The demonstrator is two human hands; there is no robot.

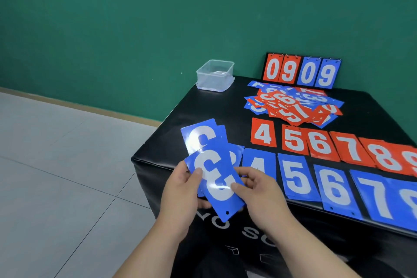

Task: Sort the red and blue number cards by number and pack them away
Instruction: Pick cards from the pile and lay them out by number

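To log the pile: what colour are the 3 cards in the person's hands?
Blue with white digits: the flat glossy number 3 cards, best in head view.

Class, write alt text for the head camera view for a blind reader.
The left hand and right hand hold blue 3 cards over a black table. A red row and a blue row start at 4; a mixed pile and clear tub sit behind.

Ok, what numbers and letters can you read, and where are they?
"0 9 0 9": flip scoreboard at the back, two red, two blue.
"4 5 6 7 8": red row; the next card is cut off.
"4 5 6 7": blue row; the next is cut off.
"3": blue cards held by left hand and right hand.
"YO SO": black box front, partly hidden.
Mixed pile: too jumbled to read fully.
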